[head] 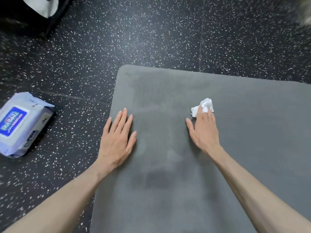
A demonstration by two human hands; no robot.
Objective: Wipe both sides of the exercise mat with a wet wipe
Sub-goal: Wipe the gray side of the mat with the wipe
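On a speckled black gym floor [151, 39], a grey exercise mat [252, 132] lies flat. The left hand [117, 138] presses it, fingers straight; the right hand [204, 130] pins a crumpled wet wipe [204, 105] under flat fingers. The mat looks soft and floppy, best lifted by its edge for flipping.

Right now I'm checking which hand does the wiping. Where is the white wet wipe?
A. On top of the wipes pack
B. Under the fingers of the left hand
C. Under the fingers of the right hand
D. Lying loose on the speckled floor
C: the crumpled wet wipe sits under the fingers of the right hand on the grey mat, while the left hand lies flat with nothing in it.
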